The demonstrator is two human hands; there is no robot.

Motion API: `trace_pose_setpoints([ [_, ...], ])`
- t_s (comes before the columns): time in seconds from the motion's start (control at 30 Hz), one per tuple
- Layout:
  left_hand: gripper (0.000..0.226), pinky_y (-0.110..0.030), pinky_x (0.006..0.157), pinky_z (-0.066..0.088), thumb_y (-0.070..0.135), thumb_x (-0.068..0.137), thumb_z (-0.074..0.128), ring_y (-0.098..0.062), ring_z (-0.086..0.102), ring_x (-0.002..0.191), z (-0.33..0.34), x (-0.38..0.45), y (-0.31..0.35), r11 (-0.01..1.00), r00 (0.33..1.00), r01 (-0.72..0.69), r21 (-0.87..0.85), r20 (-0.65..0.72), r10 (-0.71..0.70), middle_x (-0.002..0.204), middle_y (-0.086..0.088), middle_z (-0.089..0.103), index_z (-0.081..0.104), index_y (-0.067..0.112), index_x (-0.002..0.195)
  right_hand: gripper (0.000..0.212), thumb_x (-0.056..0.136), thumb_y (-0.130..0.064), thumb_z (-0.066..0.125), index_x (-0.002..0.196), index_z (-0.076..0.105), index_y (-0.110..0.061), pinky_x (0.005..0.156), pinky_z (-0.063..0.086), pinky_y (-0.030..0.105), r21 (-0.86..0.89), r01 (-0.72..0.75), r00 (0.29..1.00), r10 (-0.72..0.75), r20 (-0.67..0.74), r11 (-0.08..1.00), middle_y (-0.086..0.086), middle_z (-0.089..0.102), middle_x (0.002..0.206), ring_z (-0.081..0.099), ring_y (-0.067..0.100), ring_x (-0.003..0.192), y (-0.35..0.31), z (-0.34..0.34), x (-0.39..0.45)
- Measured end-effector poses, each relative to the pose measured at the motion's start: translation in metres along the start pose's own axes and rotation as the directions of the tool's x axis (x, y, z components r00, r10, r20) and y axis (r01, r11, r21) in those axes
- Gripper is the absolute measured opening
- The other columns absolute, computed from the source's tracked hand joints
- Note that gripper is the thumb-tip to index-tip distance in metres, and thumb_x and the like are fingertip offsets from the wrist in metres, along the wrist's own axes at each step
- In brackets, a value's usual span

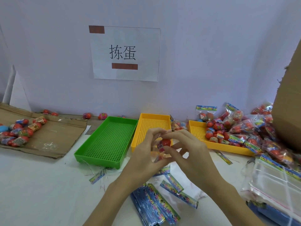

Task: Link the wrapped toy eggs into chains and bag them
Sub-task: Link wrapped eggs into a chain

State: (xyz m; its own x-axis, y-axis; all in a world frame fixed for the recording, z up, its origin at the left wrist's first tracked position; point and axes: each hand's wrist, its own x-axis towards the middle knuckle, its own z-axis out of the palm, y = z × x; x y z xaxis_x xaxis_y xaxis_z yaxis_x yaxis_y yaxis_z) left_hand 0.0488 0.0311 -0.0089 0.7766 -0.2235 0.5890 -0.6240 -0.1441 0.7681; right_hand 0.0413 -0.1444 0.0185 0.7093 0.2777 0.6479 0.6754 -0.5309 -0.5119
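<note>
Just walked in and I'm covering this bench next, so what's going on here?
A person is bagging toy eggs. Both hands, left hand and right hand, hold a clear bag with a red egg inside, above the middle yellow tray. The green tray holds nothing. Filled bags are piled on the right, loose eggs lie on cardboard at left.

White tabletop (pixel 40 193): flattened brown cardboard sheet (pixel 53 136) at left, green perforated plastic tray (pixel 107 141), two yellow perforated trays (pixel 153 124) (pixel 211 145), blue printed header cards (pixel 156 204), clear zip bags (pixel 276 185) at right.
</note>
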Motion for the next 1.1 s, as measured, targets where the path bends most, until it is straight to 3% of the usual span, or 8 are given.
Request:
trace_pose_setpoints([
  [0.17,0.066,-0.015,0.095,0.05,0.028,0.09,0.083,-0.01,0.062,0.128,0.0,0.0,-0.005,1.0,0.998,0.001,0.027,0.057,-0.003,0.14,0.018,0.06,0.041,0.032,0.142,0.029,0.088,-0.023,0.08,0.114,0.068,-0.028,0.06,0.05,0.011,-0.073,-0.039,0.992,0.03,-0.12,0.997,-0.02,0.071,0.104,0.069,-0.002,0.076,-0.005,0.005,-0.004],
  [0.37,0.069,-0.031,0.088,0.058,0.028,0.089,0.082,-0.017,0.07,0.107,-0.002,-0.001,-0.008,0.997,0.997,0.015,0.076,0.077,-0.021,0.147,0.02,0.056,0.039,0.035,0.142,0.016,0.093,-0.012,0.074,0.107,0.078,-0.019,0.07,0.049,0.012,-0.191,0.021,1.0,-0.018,0.014,0.981,-0.005,0.064,0.109,0.063,0.008,0.087,0.001,0.007,-0.003],
  [0.47,0.064,-0.028,0.091,0.057,0.021,0.093,0.079,-0.015,0.069,0.116,-0.001,0.0,-0.007,0.999,0.997,0.0,0.053,0.08,-0.004,0.152,0.02,0.051,0.039,0.031,0.142,0.017,0.096,-0.013,0.07,0.109,0.076,-0.023,0.07,0.049,0.013,-0.129,0.034,0.998,-0.028,0.048,0.991,-0.01,0.067,0.104,0.063,0.006,0.089,0.001,0.004,-0.002],
  [0.67,0.068,-0.038,0.085,0.058,0.019,0.092,0.067,-0.014,0.063,0.124,-0.004,-0.003,-0.013,0.993,0.991,0.03,0.115,0.128,-0.045,0.158,0.023,0.044,0.033,0.04,0.147,0.018,0.102,-0.015,0.059,0.111,0.061,-0.03,0.081,0.039,0.008,0.001,-0.009,0.949,0.008,0.316,1.0,-0.022,0.067,0.106,0.06,0.004,0.103,0.005,0.008,-0.009],
  [0.73,0.084,-0.024,0.081,0.055,0.013,0.091,0.072,-0.009,0.06,0.128,-0.005,-0.002,-0.015,0.989,0.989,0.047,0.138,0.131,-0.065,0.158,0.023,0.043,0.025,0.046,0.152,0.024,0.101,-0.01,0.059,0.115,0.061,-0.03,0.082,0.039,0.007,0.021,-0.025,0.951,0.017,0.308,0.999,-0.023,0.068,0.108,0.061,0.0,0.105,0.007,0.008,-0.009],
  [0.83,0.095,-0.016,0.084,0.053,0.021,0.089,0.082,-0.004,0.07,0.107,-0.008,-0.003,-0.019,0.98,0.977,0.143,0.139,0.139,-0.162,0.134,0.026,0.062,0.019,0.046,0.157,0.035,0.101,-0.004,0.059,0.125,0.061,-0.03,0.081,0.044,0.007,0.054,-0.036,0.966,0.021,0.259,0.998,-0.025,0.07,0.112,0.064,-0.004,0.108,0.008,0.007,-0.007],
  [0.97,0.061,-0.028,0.084,0.06,0.021,0.089,0.084,-0.005,0.075,0.086,-0.012,-0.001,-0.021,0.961,0.972,0.234,0.146,-0.026,-0.233,0.102,0.013,0.078,0.049,0.032,0.138,0.032,0.103,-0.003,0.055,0.122,0.066,-0.026,0.084,0.052,0.017,0.072,-0.016,0.999,0.014,0.039,0.997,-0.021,0.07,0.114,0.065,0.003,0.111,0.013,0.006,-0.002],
  [1.1,0.047,-0.03,0.086,0.062,0.016,0.086,0.084,-0.009,0.076,0.088,-0.02,0.003,-0.02,0.93,0.908,0.367,-0.005,-0.216,-0.359,0.094,0.003,0.08,0.059,0.029,0.123,0.024,0.105,-0.014,0.052,0.125,0.063,-0.024,0.094,0.052,0.023,0.035,-0.123,0.99,0.125,-0.072,0.992,-0.017,0.067,0.119,0.061,0.002,0.114,0.028,0.009,-0.001],
])
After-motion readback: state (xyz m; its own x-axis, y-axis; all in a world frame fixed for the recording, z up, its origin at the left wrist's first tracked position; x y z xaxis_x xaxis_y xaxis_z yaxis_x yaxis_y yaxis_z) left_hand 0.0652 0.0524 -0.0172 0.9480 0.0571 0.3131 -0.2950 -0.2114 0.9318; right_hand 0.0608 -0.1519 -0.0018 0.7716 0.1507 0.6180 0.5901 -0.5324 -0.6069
